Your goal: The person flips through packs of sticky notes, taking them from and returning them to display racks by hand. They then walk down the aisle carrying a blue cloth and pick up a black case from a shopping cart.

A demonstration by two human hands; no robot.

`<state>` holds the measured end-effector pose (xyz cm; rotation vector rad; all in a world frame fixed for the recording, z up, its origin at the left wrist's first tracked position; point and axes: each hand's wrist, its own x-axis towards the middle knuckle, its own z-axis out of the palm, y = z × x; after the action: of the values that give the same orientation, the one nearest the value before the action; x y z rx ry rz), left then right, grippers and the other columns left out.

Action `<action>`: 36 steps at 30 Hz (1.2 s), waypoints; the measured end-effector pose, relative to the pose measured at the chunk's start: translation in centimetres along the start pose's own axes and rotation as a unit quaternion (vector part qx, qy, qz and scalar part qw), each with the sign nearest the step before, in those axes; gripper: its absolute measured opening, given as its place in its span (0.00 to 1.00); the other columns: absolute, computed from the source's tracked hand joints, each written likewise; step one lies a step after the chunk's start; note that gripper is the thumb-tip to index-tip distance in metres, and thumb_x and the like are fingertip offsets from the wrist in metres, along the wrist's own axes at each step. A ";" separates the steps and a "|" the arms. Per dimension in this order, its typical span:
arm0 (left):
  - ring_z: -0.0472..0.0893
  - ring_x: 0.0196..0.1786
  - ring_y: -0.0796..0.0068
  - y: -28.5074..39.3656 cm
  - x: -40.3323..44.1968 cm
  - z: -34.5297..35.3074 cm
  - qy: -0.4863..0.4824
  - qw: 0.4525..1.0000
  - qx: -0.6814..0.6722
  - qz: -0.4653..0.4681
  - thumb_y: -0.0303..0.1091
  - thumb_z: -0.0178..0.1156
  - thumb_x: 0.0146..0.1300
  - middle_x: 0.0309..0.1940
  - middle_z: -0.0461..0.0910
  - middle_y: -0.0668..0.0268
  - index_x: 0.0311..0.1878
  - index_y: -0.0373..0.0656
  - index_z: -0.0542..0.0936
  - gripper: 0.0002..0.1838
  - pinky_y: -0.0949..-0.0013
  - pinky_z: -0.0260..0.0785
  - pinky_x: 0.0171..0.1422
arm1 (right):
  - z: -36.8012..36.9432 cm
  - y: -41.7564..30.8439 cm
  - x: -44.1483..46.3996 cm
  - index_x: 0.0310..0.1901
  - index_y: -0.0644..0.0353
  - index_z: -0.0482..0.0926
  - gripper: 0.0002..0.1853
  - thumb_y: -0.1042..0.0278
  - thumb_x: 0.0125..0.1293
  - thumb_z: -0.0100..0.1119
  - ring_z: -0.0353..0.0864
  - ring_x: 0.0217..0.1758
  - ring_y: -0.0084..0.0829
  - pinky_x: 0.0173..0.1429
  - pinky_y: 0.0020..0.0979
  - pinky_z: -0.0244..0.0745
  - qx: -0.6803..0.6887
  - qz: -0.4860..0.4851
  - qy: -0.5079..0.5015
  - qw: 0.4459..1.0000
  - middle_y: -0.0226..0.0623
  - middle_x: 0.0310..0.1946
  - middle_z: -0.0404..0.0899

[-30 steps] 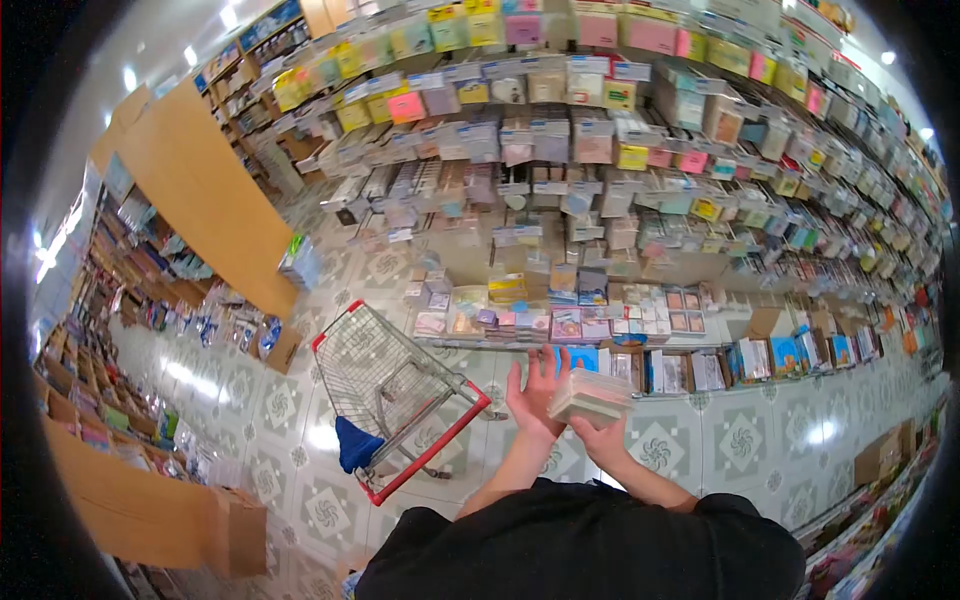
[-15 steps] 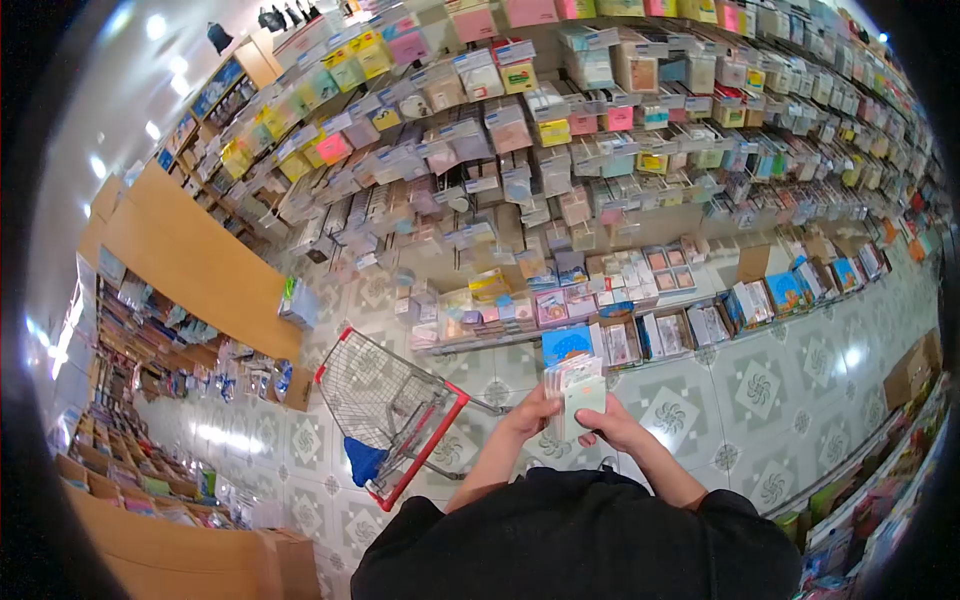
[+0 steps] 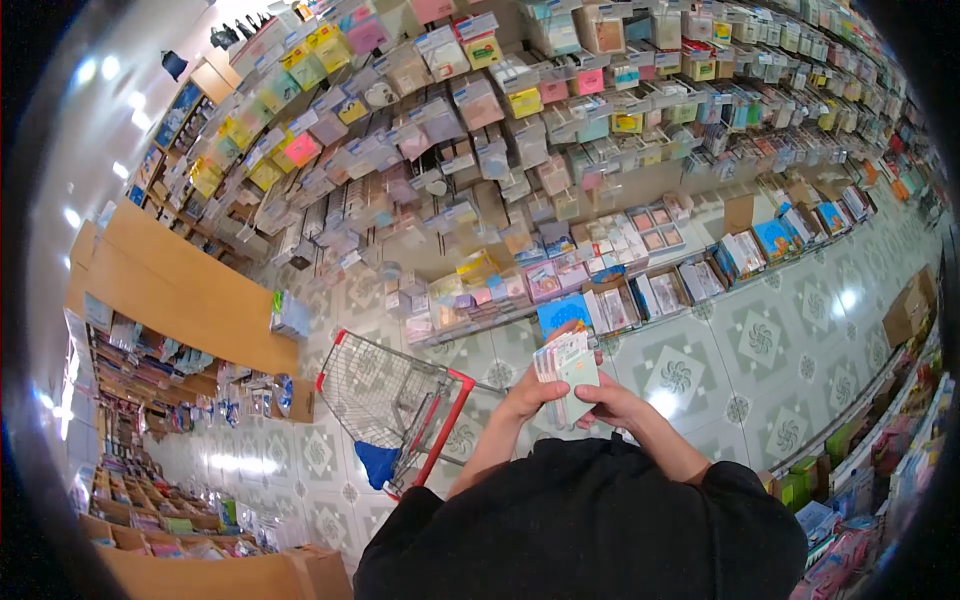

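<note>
In front of my chest I hold a fanned stack of thin, pale notepad-like packs (image 3: 570, 362), the front one light green. My left hand (image 3: 532, 394) is closed around the stack's left side, thumb on its front. From the right, my right hand (image 3: 612, 402) grips its lower right edge, its thumb pressed on the front pack and other fingers partly hidden behind. The small print on the packs is too fine to read.
A shopping cart (image 3: 395, 400) with red trim and a blue piece stands at my left. Ahead are hooks of packaged stationery (image 3: 480, 108) above low open boxes (image 3: 660, 292). Another stocked shelf (image 3: 870, 480) runs along my right; a wooden counter (image 3: 185, 285) stands left.
The view has tilted and shifted, and both hands sit slightly higher in it. The packs are spread a little more at the top, and my right thumb has shifted on the front pack.
</note>
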<state>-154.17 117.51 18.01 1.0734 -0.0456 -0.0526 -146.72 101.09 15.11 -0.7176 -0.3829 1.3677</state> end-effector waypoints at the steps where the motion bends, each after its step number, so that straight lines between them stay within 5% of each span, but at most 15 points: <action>1: 0.72 0.66 0.58 0.0 -0.4 -0.1 0.014 1.000 0.002 0.003 0.50 0.73 0.44 0.61 0.72 0.52 0.77 0.44 0.46 0.62 0.57 0.64 0.70 | 0.4 0.2 0.2 0.58 0.58 0.66 0.29 0.52 0.62 0.65 0.72 0.25 0.24 0.25 0.26 0.67 -0.003 -0.001 0.009 1.000 0.33 0.35 0.74; 9: 0.74 0.64 0.56 -0.6 -2.8 -1.7 0.066 0.996 -0.047 0.031 0.55 0.73 0.43 0.62 0.71 0.53 0.77 0.45 0.44 0.64 0.55 0.66 0.68 | 1.0 2.4 2.1 0.56 0.60 0.68 0.25 0.52 0.67 0.60 0.76 0.26 0.26 0.29 0.28 0.73 0.016 0.021 0.012 1.000 0.34 0.34 0.76; 19: 0.74 0.63 0.60 0.2 -4.9 -3.7 0.093 0.990 -0.080 0.066 0.49 0.74 0.43 0.60 0.72 0.56 0.77 0.48 0.45 0.62 0.58 0.65 0.68 | 1.6 4.1 3.5 0.60 0.57 0.66 0.28 0.46 0.69 0.56 0.81 0.40 0.31 0.34 0.36 0.79 -0.002 0.055 0.012 0.998 0.37 0.47 0.77; 22: 0.74 0.63 0.63 0.1 -5.3 -4.0 0.038 0.998 -0.043 0.034 0.45 0.74 0.44 0.59 0.72 0.57 0.78 0.47 0.43 0.62 0.60 0.63 0.69 | 0.7 5.1 3.4 0.66 0.57 0.61 0.30 0.51 0.69 0.57 0.80 0.49 0.34 0.48 0.39 0.80 0.020 0.063 0.049 0.997 0.37 0.54 0.75; 25: 0.70 0.67 0.63 0.2 -5.7 -3.5 0.010 1.000 -0.023 0.015 0.49 0.76 0.42 0.69 0.63 0.62 0.78 0.48 0.45 0.64 0.59 0.58 0.73 | -0.3 5.4 3.1 0.74 0.54 0.46 0.44 0.51 0.65 0.63 0.61 0.72 0.35 0.72 0.40 0.61 0.009 0.059 0.043 0.997 0.34 0.71 0.59; 28: 0.73 0.62 0.64 -0.1 -5.8 -3.5 0.003 0.998 -0.033 0.049 0.45 0.75 0.45 0.60 0.71 0.57 0.78 0.46 0.41 0.64 0.62 0.61 0.69 | -0.3 5.2 3.2 0.74 0.54 0.47 0.44 0.51 0.65 0.63 0.63 0.71 0.35 0.70 0.40 0.63 -0.010 0.066 0.024 0.997 0.35 0.70 0.60; 36: 0.71 0.65 0.63 -0.3 -6.6 -3.8 0.033 0.997 -0.029 0.071 0.48 0.74 0.46 0.65 0.67 0.56 0.78 0.45 0.44 0.62 0.61 0.59 0.71 | 1.9 4.4 3.8 0.73 0.59 0.50 0.42 0.52 0.65 0.63 0.64 0.70 0.35 0.71 0.38 0.62 -0.046 0.051 0.057 0.996 0.37 0.69 0.62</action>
<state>-160.51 121.11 15.89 1.0111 -0.0609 0.1093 -150.52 105.44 13.01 -0.8978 -0.3248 1.4049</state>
